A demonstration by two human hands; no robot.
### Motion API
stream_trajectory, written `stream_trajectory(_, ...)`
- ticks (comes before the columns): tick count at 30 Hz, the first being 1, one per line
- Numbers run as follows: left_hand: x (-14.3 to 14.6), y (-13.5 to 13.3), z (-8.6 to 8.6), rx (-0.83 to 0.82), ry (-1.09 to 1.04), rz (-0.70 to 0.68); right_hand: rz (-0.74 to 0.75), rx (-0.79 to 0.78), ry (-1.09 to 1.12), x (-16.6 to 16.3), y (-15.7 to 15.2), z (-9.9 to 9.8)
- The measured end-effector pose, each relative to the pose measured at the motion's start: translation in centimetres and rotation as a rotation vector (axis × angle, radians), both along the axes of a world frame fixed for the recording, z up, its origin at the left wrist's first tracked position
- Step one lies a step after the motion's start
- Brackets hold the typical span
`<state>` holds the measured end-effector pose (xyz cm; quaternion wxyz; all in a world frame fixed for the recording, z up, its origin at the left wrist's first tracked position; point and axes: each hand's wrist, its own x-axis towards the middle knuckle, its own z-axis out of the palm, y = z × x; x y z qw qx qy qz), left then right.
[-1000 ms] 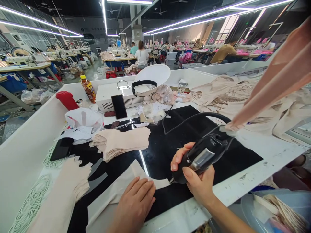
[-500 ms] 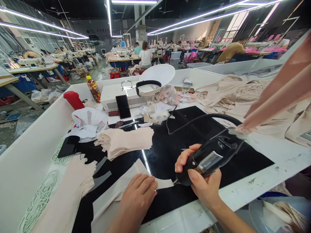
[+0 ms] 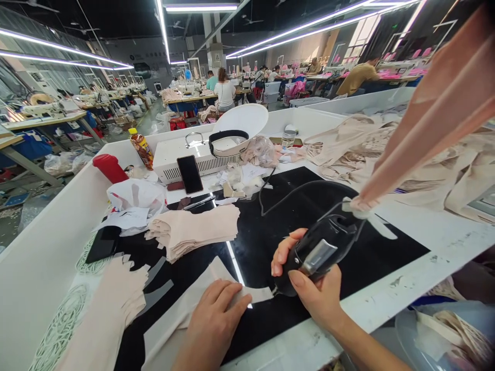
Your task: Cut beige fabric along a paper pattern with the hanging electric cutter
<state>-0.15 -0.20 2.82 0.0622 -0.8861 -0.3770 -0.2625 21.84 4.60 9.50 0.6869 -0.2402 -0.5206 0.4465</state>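
My right hand (image 3: pixel 325 301) is wrapped around a black corded handheld power tool (image 3: pixel 319 257), tilted with its thin metal tip down at the left. The tip meets the end of a narrow arm of a beige fabric piece (image 3: pixel 170 330). My left hand (image 3: pixel 214 322) lies on that fabric, fingers stretched out, just left of the tip. A twisted pink cloth strip (image 3: pixel 410 139) is tied to the tool's rear and rises to the upper right. Under the fabric lies a glossy black panel (image 3: pixel 294 211).
Stacked beige pieces (image 3: pixel 197 226) lie behind my left hand, and more layered pieces (image 3: pixel 104 309) lie left. Farther back are a phone (image 3: pixel 189 174), a white box (image 3: pixel 166 162), a bottle (image 3: pixel 141 148) and a red container (image 3: pixel 110 167). Loose beige fabric (image 3: pixel 348 149) covers the right back.
The view has shifted, so most things appear slightly farther left. My left thumb and fingers are a little more spread on the fabric. The tool's tip remains at the strip's end.
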Motion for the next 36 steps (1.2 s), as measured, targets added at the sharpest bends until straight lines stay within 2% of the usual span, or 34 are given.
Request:
stream_trajectory(8,0.8,-0.1,-0.3,0.047,-0.079,0.048,0.06,-0.016,0.014,0.3,0.0,-0.8)
stream_trajectory(11,1.0,-0.1,-0.2,0.06,-0.084,0.053,0.036,-0.03,0.036,0.2,0.1,-0.5)
stream_trajectory(17,1.1,-0.3,-0.5,0.044,-0.087,0.088,0.01,-0.026,0.067,-1.3,0.6,0.3)
stream_trajectory(23,1.3,-0.5,-0.8,0.015,-0.097,0.096,0.03,-0.027,0.045,-2.9,0.8,-0.4)
stream_trajectory(36,1.4,-0.5,-0.8,0.022,-0.101,0.103,0.043,-0.022,0.032,-3.1,0.6,-0.8)
